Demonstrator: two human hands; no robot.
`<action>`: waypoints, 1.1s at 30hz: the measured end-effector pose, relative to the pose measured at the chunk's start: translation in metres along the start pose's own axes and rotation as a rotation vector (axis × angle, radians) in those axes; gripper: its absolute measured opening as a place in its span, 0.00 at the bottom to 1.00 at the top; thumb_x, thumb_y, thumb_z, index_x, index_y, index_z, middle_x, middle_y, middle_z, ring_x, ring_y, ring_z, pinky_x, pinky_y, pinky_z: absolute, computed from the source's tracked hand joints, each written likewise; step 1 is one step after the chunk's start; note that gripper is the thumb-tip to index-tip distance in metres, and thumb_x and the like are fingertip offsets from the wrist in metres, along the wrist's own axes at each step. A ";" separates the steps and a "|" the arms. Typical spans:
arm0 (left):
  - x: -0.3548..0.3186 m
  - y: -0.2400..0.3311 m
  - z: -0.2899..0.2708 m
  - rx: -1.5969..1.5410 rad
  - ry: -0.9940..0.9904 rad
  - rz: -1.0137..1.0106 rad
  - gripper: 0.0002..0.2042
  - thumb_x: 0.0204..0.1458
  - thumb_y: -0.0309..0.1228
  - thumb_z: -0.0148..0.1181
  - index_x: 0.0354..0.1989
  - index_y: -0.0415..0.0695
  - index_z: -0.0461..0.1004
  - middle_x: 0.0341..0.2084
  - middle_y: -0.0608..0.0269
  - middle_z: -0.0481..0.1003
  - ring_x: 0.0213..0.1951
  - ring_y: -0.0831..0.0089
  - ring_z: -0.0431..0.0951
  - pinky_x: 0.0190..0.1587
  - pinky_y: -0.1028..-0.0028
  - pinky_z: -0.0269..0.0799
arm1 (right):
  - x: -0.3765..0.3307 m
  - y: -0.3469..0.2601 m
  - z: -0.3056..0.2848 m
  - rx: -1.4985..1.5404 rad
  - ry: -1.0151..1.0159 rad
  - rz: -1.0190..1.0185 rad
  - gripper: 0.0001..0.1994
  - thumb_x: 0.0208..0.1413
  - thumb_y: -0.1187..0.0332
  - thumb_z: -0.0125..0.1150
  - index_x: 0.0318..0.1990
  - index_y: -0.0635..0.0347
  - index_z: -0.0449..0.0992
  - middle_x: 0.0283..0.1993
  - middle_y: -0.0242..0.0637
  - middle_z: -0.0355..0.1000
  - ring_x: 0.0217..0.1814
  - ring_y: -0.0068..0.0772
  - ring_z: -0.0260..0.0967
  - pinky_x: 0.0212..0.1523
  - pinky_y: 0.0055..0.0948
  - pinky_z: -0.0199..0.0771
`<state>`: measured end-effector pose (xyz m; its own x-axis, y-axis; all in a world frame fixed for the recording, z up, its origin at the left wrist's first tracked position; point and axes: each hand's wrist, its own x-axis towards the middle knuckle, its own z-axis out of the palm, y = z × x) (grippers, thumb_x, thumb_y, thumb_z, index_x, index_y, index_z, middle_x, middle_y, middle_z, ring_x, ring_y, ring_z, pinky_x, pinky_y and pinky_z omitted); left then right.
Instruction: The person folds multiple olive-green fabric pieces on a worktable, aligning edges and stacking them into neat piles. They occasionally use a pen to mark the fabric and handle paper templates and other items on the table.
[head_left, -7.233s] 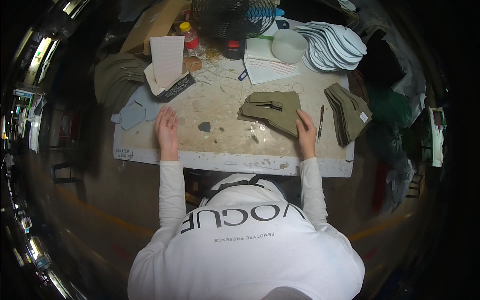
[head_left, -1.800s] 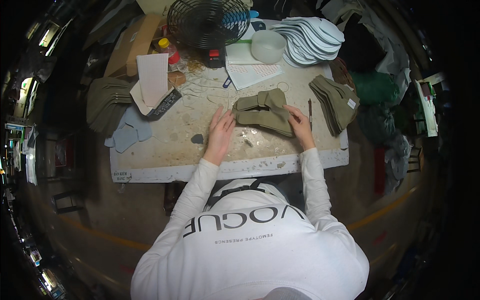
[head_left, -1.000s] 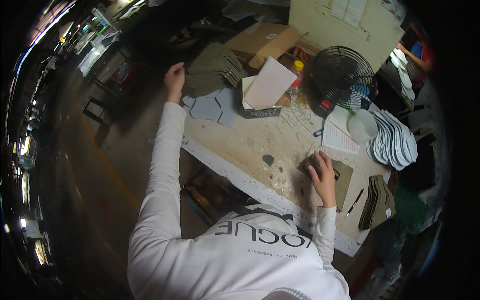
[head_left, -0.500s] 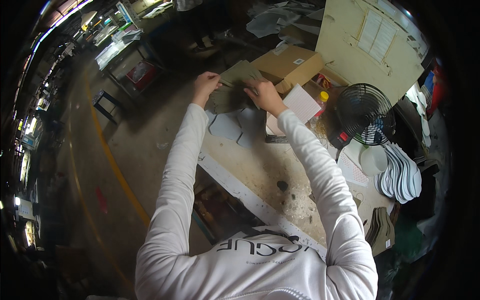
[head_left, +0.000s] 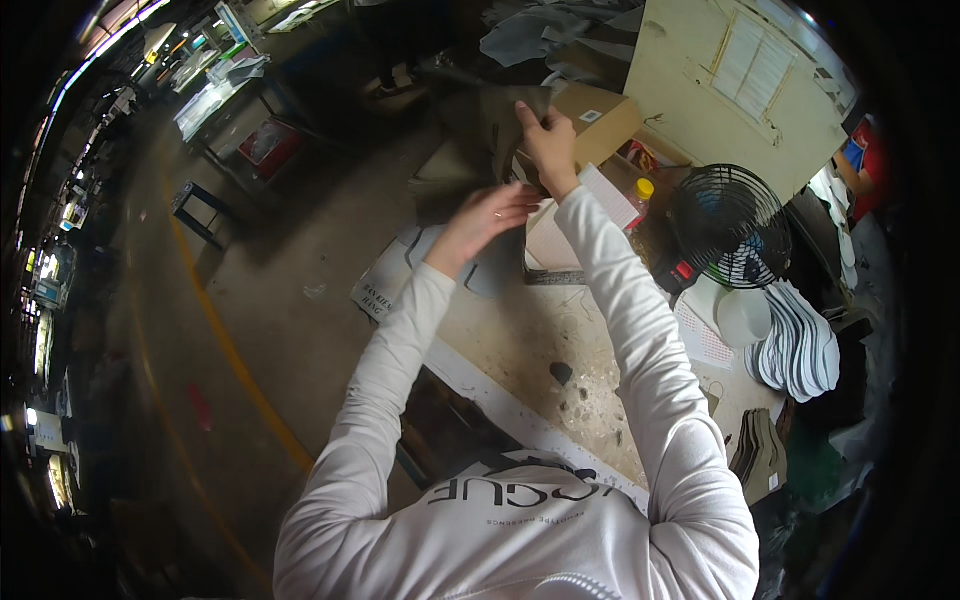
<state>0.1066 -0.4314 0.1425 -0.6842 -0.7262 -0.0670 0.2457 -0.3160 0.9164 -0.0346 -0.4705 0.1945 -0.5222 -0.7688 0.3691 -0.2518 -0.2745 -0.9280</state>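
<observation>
My right hand [head_left: 552,150] is raised at the far end of the worktable, thumb and fingers closed on dark olive-grey cut sheets [head_left: 500,112]. The sheets are dim and partly blurred, so I cannot tell how many it holds. Below and to the left, my left hand [head_left: 485,225] is held with fingers stretched out toward the right, nothing visible in it. Another dark flat sheet [head_left: 440,170] lies beyond it. Under my left hand, pale grey cut pieces [head_left: 490,278] rest on the table. Close by my right wrist is a pinkish-white paper stack [head_left: 555,245] in a dark tray.
A cardboard box [head_left: 605,125], a yellow-capped bottle [head_left: 641,195] and a black fan [head_left: 735,225] stand to the right. Nearer are a white round container [head_left: 745,318], stacked white cut pieces [head_left: 795,345] and stacked olive pieces [head_left: 760,448]. Another person's red sleeve [head_left: 872,175] shows far right.
My right hand has moved up and away with the olive-grey sheets. My left hand has let go of them and come nearer and to the right, its fingers now stretched out.
</observation>
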 end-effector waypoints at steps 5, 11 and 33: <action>-0.016 -0.049 0.103 -0.604 0.011 0.347 0.33 0.55 0.57 0.51 0.60 0.44 0.60 0.58 0.63 0.62 0.56 0.70 0.63 0.58 0.69 0.58 | -0.086 -0.032 -0.083 0.445 -0.009 0.261 0.12 0.52 0.66 0.63 0.38 0.69 0.76 0.31 0.36 0.76 0.26 0.23 0.71 0.26 0.20 0.70; -0.055 -0.077 0.142 -0.905 0.104 0.287 0.18 0.62 0.33 0.46 0.60 0.51 0.60 0.55 0.60 0.66 0.58 0.70 0.65 0.60 0.65 0.63 | -0.186 -0.029 -0.196 0.371 -0.057 0.330 0.20 0.54 0.74 0.58 0.56 0.62 0.69 0.42 0.30 0.73 0.41 0.17 0.70 0.38 0.17 0.70; -0.076 -0.200 0.149 -0.195 0.173 -0.444 0.20 0.60 0.32 0.46 0.61 0.43 0.61 0.58 0.54 0.64 0.59 0.65 0.65 0.61 0.69 0.61 | -0.374 0.067 -0.447 -0.041 0.295 0.490 0.22 0.51 0.81 0.54 0.56 0.63 0.71 0.57 0.36 0.65 0.58 0.27 0.61 0.59 0.21 0.57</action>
<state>0.0067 -0.2220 0.0229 -0.6322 -0.5815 -0.5120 0.0924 -0.7127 0.6954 -0.2205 0.0564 0.0166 -0.7896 -0.6055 -0.0994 0.0481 0.1004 -0.9938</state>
